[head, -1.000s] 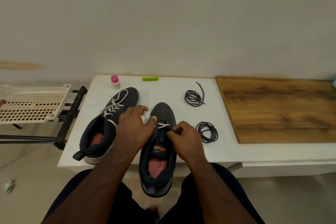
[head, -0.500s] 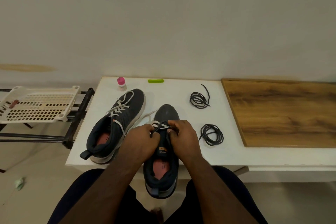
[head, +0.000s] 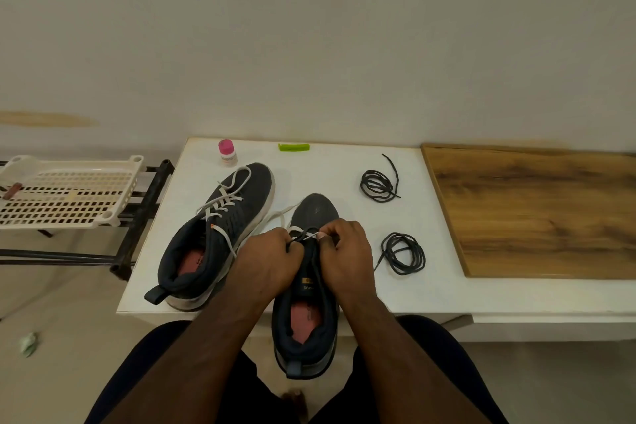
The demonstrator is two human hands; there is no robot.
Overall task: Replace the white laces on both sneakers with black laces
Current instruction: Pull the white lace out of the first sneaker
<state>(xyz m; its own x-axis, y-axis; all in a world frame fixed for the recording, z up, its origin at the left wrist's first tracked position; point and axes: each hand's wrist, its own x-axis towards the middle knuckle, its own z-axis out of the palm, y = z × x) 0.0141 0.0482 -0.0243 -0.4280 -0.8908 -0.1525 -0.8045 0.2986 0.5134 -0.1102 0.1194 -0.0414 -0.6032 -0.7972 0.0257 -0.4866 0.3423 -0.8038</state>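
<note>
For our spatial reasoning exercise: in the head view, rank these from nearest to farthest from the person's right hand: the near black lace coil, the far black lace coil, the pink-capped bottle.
From the right hand:
1. Near black lace coil, just right of it.
2. Far black lace coil, farther back.
3. Pink-capped bottle, back left.

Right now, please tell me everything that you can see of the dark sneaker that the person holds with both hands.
The dark grey knit sneaker with a pale sole lies with its toe on the white table, pointing to the wall, and its heel overhangs the near edge above the person's lap. Its insole looks pink, and the tongue bears an orange label. A white lace is partly threaded near the toe; one end trails left. The left hand and the right hand grip the lacing area and pinch the lace.
</note>
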